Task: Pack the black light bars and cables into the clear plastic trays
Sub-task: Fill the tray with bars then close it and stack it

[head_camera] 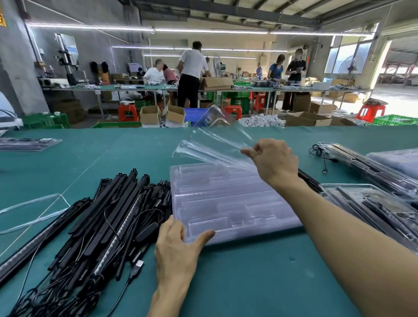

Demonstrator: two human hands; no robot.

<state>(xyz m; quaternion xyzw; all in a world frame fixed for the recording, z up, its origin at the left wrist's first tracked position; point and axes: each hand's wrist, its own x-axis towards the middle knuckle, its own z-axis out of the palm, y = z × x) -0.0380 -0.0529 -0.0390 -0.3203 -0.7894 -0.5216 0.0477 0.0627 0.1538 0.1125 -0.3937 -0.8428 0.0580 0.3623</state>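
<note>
We are in a factory packing workshop. Our long table has a green cloth top and carries a heap of black light bars beside a stack of clear plastic trays, with more filled trays to the right. Beyond it we see a row of green-topped workbenches where several people stand or sit over small parts. Cardboard boxes, green plastic crates and red stools crowd the floor. Overhead run bare steel roof beams and long tube lights. The walls are grey and unfinished, and a wide doorway on the right opens to daylight.
</note>
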